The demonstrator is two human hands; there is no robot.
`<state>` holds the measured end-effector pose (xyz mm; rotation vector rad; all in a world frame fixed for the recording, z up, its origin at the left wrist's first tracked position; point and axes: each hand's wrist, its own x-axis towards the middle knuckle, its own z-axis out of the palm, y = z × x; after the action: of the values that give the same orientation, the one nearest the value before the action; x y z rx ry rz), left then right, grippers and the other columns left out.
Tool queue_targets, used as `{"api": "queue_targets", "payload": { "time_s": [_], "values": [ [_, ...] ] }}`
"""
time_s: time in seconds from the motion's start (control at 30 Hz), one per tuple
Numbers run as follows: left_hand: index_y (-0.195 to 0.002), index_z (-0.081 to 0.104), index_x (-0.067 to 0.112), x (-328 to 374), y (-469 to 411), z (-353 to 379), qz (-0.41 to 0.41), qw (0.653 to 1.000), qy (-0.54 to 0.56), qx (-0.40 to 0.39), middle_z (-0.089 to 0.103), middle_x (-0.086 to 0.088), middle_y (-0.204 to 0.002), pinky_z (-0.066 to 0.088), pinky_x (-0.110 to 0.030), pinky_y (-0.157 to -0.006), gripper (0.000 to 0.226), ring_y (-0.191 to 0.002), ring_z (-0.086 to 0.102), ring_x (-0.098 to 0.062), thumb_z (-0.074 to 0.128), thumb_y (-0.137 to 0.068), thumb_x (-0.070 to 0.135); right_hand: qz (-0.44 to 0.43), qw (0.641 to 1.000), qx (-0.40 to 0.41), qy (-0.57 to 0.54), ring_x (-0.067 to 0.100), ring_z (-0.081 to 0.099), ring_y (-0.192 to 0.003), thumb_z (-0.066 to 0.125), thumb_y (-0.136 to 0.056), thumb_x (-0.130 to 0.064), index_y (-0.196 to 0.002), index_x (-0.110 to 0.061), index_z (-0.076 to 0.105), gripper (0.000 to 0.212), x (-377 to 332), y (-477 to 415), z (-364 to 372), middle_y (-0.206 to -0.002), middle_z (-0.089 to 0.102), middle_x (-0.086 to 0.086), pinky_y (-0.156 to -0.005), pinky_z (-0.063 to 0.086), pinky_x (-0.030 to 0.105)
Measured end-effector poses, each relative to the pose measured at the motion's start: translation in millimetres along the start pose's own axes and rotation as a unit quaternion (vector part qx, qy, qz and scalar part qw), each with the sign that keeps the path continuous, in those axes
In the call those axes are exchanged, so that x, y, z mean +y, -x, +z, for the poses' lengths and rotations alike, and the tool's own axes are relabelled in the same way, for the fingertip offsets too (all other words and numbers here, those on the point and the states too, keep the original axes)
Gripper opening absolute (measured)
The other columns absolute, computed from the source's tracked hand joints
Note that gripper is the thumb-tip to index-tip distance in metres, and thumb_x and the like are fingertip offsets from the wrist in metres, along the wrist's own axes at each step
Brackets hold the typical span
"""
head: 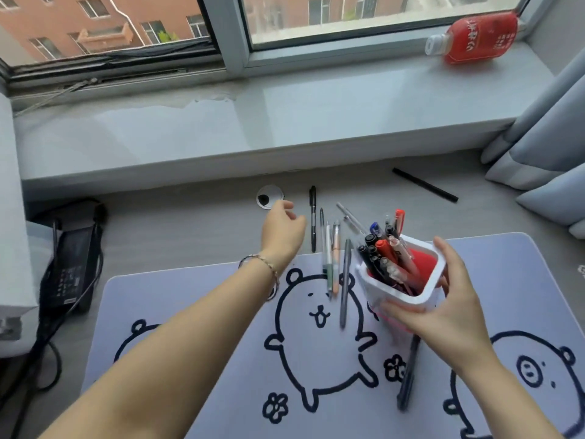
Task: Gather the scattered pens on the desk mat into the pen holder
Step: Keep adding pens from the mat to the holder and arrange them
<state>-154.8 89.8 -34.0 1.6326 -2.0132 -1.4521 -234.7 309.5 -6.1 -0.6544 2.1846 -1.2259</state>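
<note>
My right hand (443, 299) grips the white pen holder (424, 297), tilted toward me above the lilac desk mat (196, 315) and full of several red, black and blue pens. My left hand (281, 229) hovers over the desk beyond the mat's far edge, fingers loosely curled and holding nothing. Just to its right lies a black pen (313, 217). Further right, a cluster of pale pens (330, 258) and a grey pen (345, 283) straddle the mat's far edge. A dark pen (408, 375) lies on the mat below the holder. Another black pen (425, 185) lies far right on the desk.
A round cable grommet (269, 197) is set in the desk by my left hand. A black power adapter with cables (72, 264) sits at the left. A red bottle (474, 38) lies on the windowsill. Curtains (544, 153) hang at the right.
</note>
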Motion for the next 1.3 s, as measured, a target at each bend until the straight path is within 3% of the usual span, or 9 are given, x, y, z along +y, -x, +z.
{"api": "queue_targets", "payload": {
  "time_s": [0.17,0.33,0.47,0.63,0.77,0.87,1.03,1.2,1.3],
  "values": [
    [-0.110,0.047,0.006,4.4,-44.0,31.3,-0.015,0.990,-0.138,-0.035,0.057,-0.012,-0.108,0.045,-0.032,-0.073,0.039,-0.089,0.055,-0.026,0.065,-0.081,0.023,0.031,0.999,0.016,-0.005,0.015,0.042,-0.124,0.087,-0.053,-0.011,-0.137,-0.031,0.030,0.103,3.9,-15.6,-5.1,-0.135,0.045,-0.001,-0.102,0.036,0.033],
    [-0.061,0.034,0.012,0.1,-51.2,52.5,0.012,0.971,-0.232,-0.051,0.048,-0.010,-0.064,0.034,-0.029,-0.053,0.033,-0.069,0.052,-0.031,0.061,-0.079,0.010,0.043,0.999,0.007,-0.007,0.014,0.044,-0.122,0.088,-0.052,-0.010,-0.136,-0.031,0.031,0.104,6.8,-20.7,-0.1,-0.132,0.047,-0.002,-0.095,0.035,0.027],
    [-0.057,0.029,0.013,-1.5,-45.1,46.6,0.025,0.960,-0.267,-0.082,0.039,-0.005,-0.062,0.034,-0.031,-0.060,0.036,-0.070,0.043,-0.028,0.045,-0.089,0.006,0.038,0.999,-0.003,0.002,0.010,0.042,-0.118,0.087,-0.054,-0.007,-0.137,-0.028,0.030,0.103,3.4,-22.5,3.4,-0.132,0.045,-0.003,-0.092,0.033,0.023],
    [-0.073,0.036,0.006,0.7,-24.6,7.3,0.000,0.987,-0.140,-0.075,0.038,-0.001,-0.065,0.028,-0.032,-0.052,0.027,-0.054,0.033,-0.014,0.030,-0.097,0.016,0.019,1.000,-0.006,0.014,0.013,0.044,-0.120,0.088,-0.053,-0.013,-0.137,-0.029,0.030,0.104,-3.2,-14.6,2.1,-0.130,0.047,-0.002,-0.094,0.034,0.024],
    [-0.086,0.039,0.020,7.1,32.8,-43.7,0.104,0.993,0.028,-0.049,0.056,0.003,-0.066,0.039,-0.026,-0.056,0.018,-0.059,0.048,-0.014,0.028,-0.099,0.025,0.006,1.000,-0.022,0.019,0.013,0.042,-0.120,0.088,-0.052,-0.014,-0.138,-0.026,0.029,0.105,-7.6,-3.0,3.8,-0.128,0.046,-0.004,-0.095,0.033,0.025],
    [-0.089,0.045,0.026,10.1,84.5,-70.6,0.127,0.981,0.136,-0.057,0.045,0.003,-0.054,0.041,-0.023,-0.045,0.014,-0.046,0.047,-0.010,0.034,-0.098,0.024,0.009,0.999,-0.049,0.005,0.016,0.046,-0.120,0.089,-0.049,-0.014,-0.136,-0.030,0.031,0.106,-7.7,7.7,12.4,-0.130,0.047,-0.002,-0.096,0.037,0.026],
    [-0.096,0.047,0.018,-3.8,135.7,-72.4,0.037,0.977,0.175,-0.115,0.058,0.001,-0.065,0.032,-0.014,-0.040,0.005,-0.044,0.039,-0.004,0.042,-0.096,0.016,0.004,0.998,-0.067,-0.006,0.014,0.049,-0.120,0.084,-0.039,-0.032,-0.124,-0.051,0.033,0.102,-6.9,27.8,29.7,-0.131,0.049,-0.008,-0.102,0.043,0.041],
    [-0.080,0.046,0.012,-13.6,153.1,-77.0,0.039,0.977,0.139,-0.157,0.061,-0.006,-0.068,0.038,-0.022,-0.048,0.013,-0.057,0.048,-0.018,0.050,-0.091,0.007,-0.003,0.997,-0.077,-0.006,0.014,0.051,-0.119,0.088,-0.045,-0.024,-0.133,-0.040,0.032,0.106,-1.4,41.9,36.3,-0.130,0.052,-0.008,-0.101,0.045,0.043],
    [-0.078,0.044,0.011,-11.0,159.3,-82.2,0.057,0.983,0.075,-0.158,0.058,-0.005,-0.057,0.033,-0.016,-0.038,0.015,-0.042,0.048,-0.013,0.054,-0.088,0.006,-0.016,0.997,-0.076,0.007,0.014,0.053,-0.117,0.089,-0.048,-0.019,-0.134,-0.035,0.032,0.105,-1.4,45.6,34.2,-0.128,0.052,-0.007,-0.100,0.046,0.042]
  ]
}}
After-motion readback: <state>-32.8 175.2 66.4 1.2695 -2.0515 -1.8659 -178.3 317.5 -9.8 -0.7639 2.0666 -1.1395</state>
